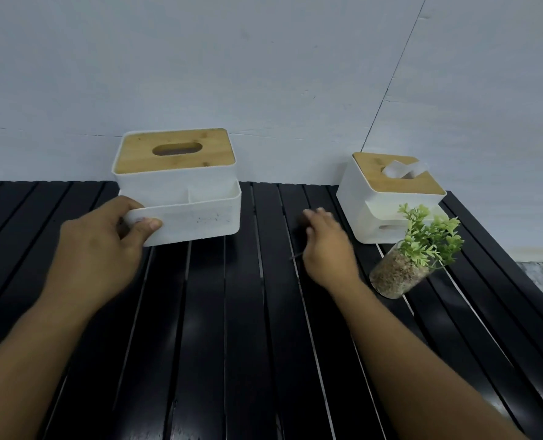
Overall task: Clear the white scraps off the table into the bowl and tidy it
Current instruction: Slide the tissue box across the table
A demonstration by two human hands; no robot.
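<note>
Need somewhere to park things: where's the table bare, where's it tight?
Bare: the whole near table, and the strip between the large tissue box and the right hand. Tight: far right, plant jar close before small tissue box.

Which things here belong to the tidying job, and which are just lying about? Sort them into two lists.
In the job:
- left hand, gripping the large tissue box by its front corner
- right hand, blurred, over the slatted table
- no bowl or white scraps in view

Lying about:
- small tissue box
- plant in a glass
</note>
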